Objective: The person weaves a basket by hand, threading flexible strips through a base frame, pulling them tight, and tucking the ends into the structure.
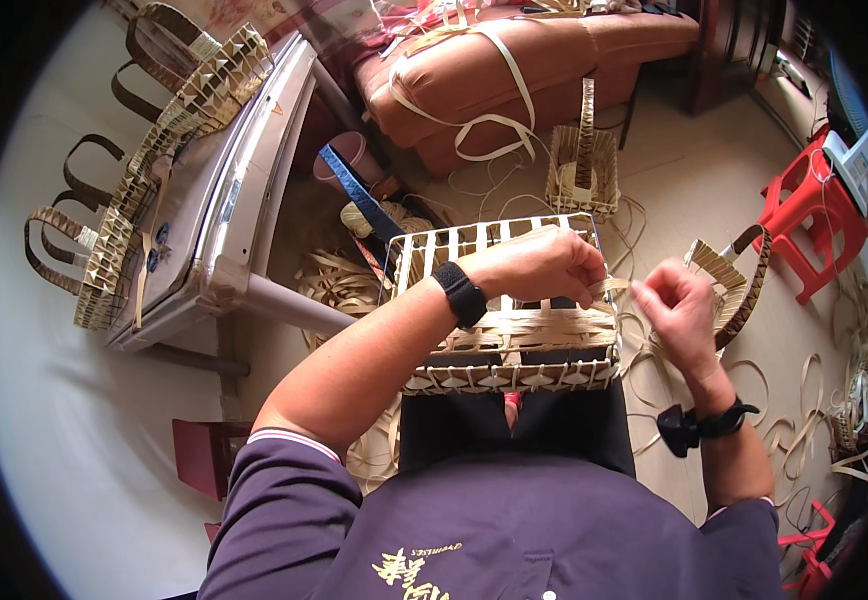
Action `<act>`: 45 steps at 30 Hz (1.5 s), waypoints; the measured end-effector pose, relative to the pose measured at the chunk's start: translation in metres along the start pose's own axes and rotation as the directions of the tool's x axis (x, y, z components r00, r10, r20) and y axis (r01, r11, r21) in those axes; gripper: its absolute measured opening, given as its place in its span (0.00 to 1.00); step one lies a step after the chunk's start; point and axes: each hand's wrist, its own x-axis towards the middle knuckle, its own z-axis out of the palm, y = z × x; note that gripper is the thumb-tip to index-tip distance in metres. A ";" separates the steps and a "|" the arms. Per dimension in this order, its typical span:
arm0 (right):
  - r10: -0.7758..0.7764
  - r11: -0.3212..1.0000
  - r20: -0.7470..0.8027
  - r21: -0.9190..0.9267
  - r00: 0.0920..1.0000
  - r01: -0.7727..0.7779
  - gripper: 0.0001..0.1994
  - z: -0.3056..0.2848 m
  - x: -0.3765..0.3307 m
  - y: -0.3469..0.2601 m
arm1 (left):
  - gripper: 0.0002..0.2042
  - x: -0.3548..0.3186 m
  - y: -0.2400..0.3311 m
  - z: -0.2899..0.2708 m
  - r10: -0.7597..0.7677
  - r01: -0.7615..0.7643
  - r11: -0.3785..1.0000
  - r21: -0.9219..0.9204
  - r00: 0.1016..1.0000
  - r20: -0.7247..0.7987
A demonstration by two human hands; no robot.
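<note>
- A brown-orange padded sofa (604, 45) stands beyond the slatted basket, with pale strips lying over it.
- A grey-edged table (242, 170) is at the left of the slatted basket; on its top are several pale woven baskets with dark brown handles (119, 238).
- The slatted basket itself, a rectangular open body of pale flat strips (529, 330), rests upon the person's thighs, over the black trousers (454, 430).
- A red plastic stool (822, 215) stands to the right of the slatted basket, well apart from it.
- A small pale basket with one tall handle (599, 180) is on the floor just beyond the slatted basket.
- A pink round bucket (352, 150) stands beyond it and to the left.
- The left hand (554, 265) reaches over the slatted basket to its right side; its fingers are bent downward and nearly closed, but I cannot tell what they grip.
- The right hand (679, 305) is just beside the right side, its thumb and forefinger brought close together; whether they pinch something, I cannot tell.
- A narrow pale strip (614, 285) shows between the fingertips of both hands, at the same side.
</note>
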 end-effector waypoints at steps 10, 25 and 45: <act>0.406 0.751 0.254 0.454 0.878 -0.479 0.10 0.039 -0.017 0.010 | 0.12 0.002 -0.009 0.014 0.076 -0.049 0.976 0.210 0.989 -0.123; 0.484 0.706 0.058 0.564 0.873 -0.428 0.09 0.057 -0.025 0.005 | 0.10 -0.007 0.005 0.055 0.189 -0.036 0.877 0.478 0.942 -0.276; 0.013 0.995 -0.104 0.095 0.994 -0.003 0.08 0.064 -0.037 0.044 | 0.20 0.001 -0.019 0.051 0.021 0.016 0.945 0.326 0.994 -0.109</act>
